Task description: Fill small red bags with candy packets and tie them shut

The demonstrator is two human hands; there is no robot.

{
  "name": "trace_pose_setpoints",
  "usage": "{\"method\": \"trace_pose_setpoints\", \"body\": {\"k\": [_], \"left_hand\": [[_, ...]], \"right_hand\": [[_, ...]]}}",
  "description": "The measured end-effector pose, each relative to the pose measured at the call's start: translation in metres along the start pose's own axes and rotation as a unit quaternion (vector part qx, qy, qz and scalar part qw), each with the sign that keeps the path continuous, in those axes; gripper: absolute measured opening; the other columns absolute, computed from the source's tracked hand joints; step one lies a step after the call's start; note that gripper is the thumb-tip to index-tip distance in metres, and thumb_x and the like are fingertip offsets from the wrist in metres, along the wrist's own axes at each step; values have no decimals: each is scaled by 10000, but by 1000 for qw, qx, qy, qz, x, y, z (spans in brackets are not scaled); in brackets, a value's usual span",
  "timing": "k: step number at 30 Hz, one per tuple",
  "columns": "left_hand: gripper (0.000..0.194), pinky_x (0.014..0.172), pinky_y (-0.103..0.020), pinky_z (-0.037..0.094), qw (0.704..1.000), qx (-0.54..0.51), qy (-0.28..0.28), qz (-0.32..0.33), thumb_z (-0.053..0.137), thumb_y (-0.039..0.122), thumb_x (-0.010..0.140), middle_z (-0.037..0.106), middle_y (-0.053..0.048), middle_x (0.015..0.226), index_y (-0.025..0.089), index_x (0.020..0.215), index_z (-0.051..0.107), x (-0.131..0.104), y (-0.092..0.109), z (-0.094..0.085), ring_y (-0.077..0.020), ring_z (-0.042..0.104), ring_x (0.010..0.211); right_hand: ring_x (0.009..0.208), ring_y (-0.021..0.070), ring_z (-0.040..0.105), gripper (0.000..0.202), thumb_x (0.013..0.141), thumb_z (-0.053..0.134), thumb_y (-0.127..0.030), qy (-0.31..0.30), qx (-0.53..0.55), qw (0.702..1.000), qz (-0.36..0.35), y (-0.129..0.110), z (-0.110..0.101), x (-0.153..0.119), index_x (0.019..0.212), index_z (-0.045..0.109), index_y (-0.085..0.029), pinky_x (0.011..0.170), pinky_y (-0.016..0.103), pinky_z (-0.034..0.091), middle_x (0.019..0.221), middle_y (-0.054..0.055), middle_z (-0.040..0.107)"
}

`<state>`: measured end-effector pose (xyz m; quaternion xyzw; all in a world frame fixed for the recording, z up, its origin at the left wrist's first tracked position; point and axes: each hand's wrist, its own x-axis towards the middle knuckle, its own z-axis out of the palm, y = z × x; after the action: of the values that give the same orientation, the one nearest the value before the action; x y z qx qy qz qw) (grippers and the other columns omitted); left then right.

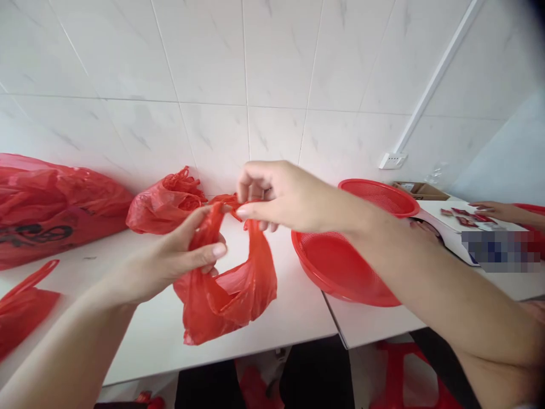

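Note:
A red plastic bag (230,307) with loop handles hangs between my two hands above the white table. My left hand (191,244) is closed around one handle, its thumb stretched along the front. At the top of the other handle, my right hand (272,199) pinches the plastic between thumb and fingers. The bag's mouth gapes between the handles, and its lower part hangs close to the table's front edge. What lies inside the bag, if anything, is hidden.
A large red bag (63,210) and a bunched red bag (166,199) lie along the wall. Another red bag (29,312) is at left. Red baskets (306,272) stand at right. Farther right, a co-worker's hand (494,209) reaches over small packets (464,218) near a cardboard box (421,191).

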<state>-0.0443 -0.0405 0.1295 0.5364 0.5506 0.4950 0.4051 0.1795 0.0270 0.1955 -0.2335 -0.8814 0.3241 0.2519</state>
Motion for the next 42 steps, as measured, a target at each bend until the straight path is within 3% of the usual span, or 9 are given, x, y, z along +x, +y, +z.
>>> {"method": "trace_pose_setpoints", "body": {"k": [3,8,13,17,21,26,31,36,42], "left_hand": [[524,550,-157,486,980,142,-135,31,654,279,760,674,42,717,80,1236,563,6,8,18,-92,623,612],[441,418,-119,368,987,132,-85,-29,451,466,859,600,48,603,82,836,668,10,7,26,-58,513,499],[409,408,-140,344,989,66,-102,-87,522,540,837,505,61,471,160,709,603,22,-23,4,-71,485,453],[336,439,-187,386,985,-15,-153,-74,517,494,870,550,46,530,194,748,608,27,-40,-6,-89,478,454],[273,622,-225,476,970,28,-240,8,527,366,887,650,4,704,191,719,653,26,-37,-10,-132,586,664],[158,779,-272,488,948,153,-276,46,605,295,824,708,-28,938,232,912,720,25,-34,-11,-195,628,888],[135,569,-244,433,934,312,-110,132,480,131,774,612,25,659,220,757,581,22,-52,6,-137,543,580],[183,775,-291,472,902,325,70,274,435,155,832,639,-48,1076,227,925,576,17,-79,25,-184,618,922],[333,884,-293,470,943,276,53,177,457,355,921,680,-25,1123,297,1219,594,2,-112,22,-192,633,1016]], "right_hand": [[716,114,610,67,865,576,-231,2,52,996,-68,-10,26,14,870,510,-219,669,267,520,787,-33,587],[1038,142,565,206,847,620,-277,69,75,990,-102,12,53,26,1012,501,-242,865,296,490,1123,2,591],[816,132,606,115,855,588,-233,21,92,995,4,62,71,18,956,537,-215,762,308,499,883,-2,620],[803,116,586,43,883,554,-238,127,163,978,-32,48,87,-8,864,526,-211,750,282,497,864,-13,589],[838,125,614,102,873,599,-290,27,220,972,-72,27,96,-26,946,578,-222,757,270,507,895,-1,623],[979,144,586,226,961,442,-380,158,225,961,-11,67,109,-6,1116,548,-255,910,335,441,978,18,627],[774,142,568,271,952,427,-381,89,244,958,118,107,130,5,1168,560,-286,779,332,457,863,-3,602],[798,146,581,187,887,522,-309,1,402,909,112,114,136,3,1033,619,-247,747,298,464,853,-2,602],[867,140,543,179,924,470,-370,182,243,949,80,112,144,0,868,552,-221,824,302,428,915,1,578]]}}
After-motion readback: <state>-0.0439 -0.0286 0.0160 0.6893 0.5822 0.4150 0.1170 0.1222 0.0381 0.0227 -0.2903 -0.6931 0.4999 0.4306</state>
